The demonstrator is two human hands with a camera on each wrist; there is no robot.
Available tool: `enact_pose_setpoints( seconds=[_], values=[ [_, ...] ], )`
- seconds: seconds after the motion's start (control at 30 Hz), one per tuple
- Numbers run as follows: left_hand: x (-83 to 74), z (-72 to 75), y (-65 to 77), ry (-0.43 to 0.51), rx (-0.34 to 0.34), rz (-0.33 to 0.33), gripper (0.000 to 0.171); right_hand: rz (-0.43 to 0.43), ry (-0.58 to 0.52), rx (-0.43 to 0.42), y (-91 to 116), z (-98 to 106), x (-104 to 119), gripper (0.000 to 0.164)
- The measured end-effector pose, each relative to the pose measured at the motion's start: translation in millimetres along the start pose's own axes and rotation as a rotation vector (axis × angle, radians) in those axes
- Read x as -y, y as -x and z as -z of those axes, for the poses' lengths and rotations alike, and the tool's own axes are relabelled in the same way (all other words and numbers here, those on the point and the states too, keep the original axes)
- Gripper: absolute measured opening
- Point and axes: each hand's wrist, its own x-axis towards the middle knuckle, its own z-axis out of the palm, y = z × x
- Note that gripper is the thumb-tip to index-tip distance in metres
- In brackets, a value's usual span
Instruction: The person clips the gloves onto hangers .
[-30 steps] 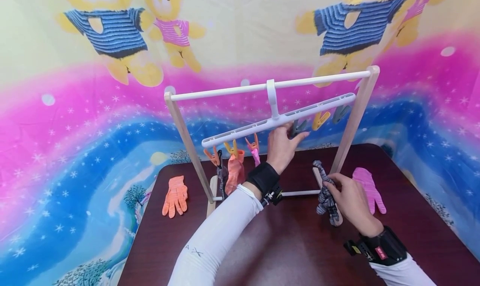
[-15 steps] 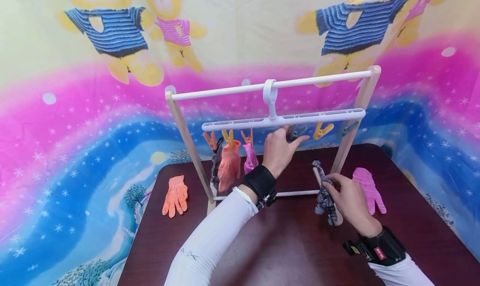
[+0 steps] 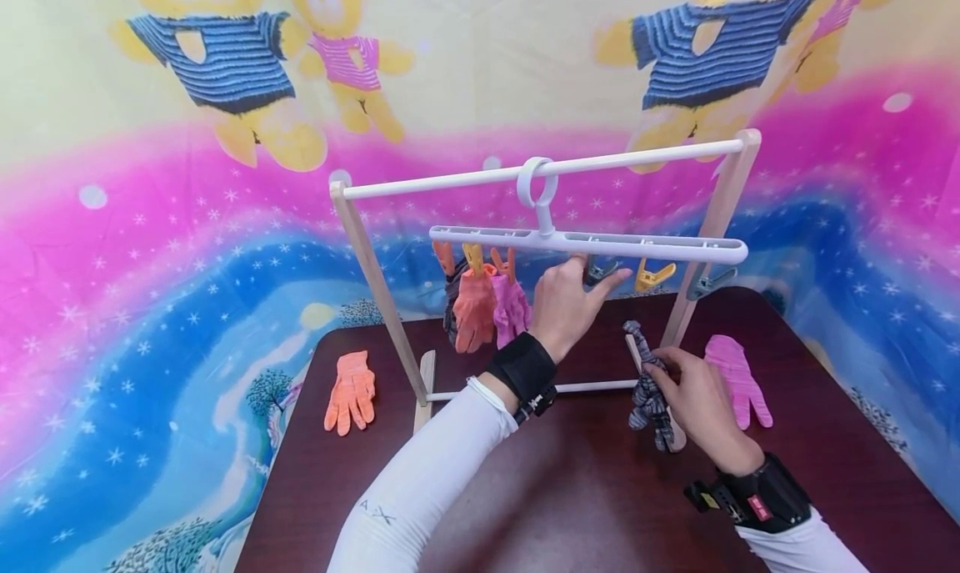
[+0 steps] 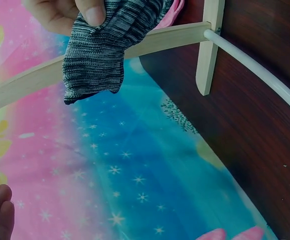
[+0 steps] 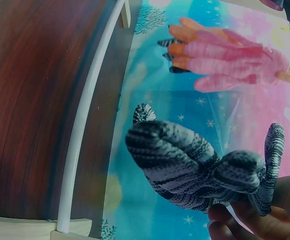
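Observation:
In the head view my left hand [image 3: 567, 304] is raised under the white hanger [image 3: 637, 245], thumb and forefinger at a grey-blue clothespin [image 3: 602, 270]; only some fingertips [image 4: 2, 210] show in the left wrist view. My right hand [image 3: 701, 406] pinches a black-and-grey knitted glove [image 3: 649, 394] by the stand's right foot. Its cuff [image 4: 92, 75] points to the left hand in the left wrist view. The glove's fingers [image 5: 170, 160] dangle in the right wrist view. An orange glove [image 3: 475, 310], a pink glove [image 3: 512, 306] and a dark glove [image 3: 452, 302] hang from clothespins at left.
The hanger hooks over the stand's top bar [image 3: 637, 158]. A yellow clothespin [image 3: 654, 274] and another grey-blue clothespin [image 3: 711, 282] hang at right. On the dark table [image 3: 540, 506] lie an orange glove [image 3: 351, 394] at left and a pink glove [image 3: 737, 381] at right.
The hanger's right end has dropped and its left end has risen and shifted right, with the clipped gloves swinging along. My left hand has stayed by the same clothespin; the right has barely moved.

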Motion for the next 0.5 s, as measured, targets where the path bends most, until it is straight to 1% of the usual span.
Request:
enact_pose_setpoints(
  seconds=[0.13, 0.3, 0.5],
  values=[
    [-0.5, 0.1, 0.1, 0.005, 0.012, -0.006, 0.040, -0.002, -0.006, 0.002, 0.0, 0.3, 1.0, 0.013],
    [-0.4, 0.2, -0.9, -0.031, 0.021, -0.007, 0.045, 0.009, -0.006, -0.008, 0.6, -0.3, 3.5, 0.014],
    [-1.2, 0.6, -1.7, -0.049, 0.011, -0.002, 0.036, -0.003, -0.018, -0.005, 1.6, 0.4, 6.0, 0.013]
  ],
)
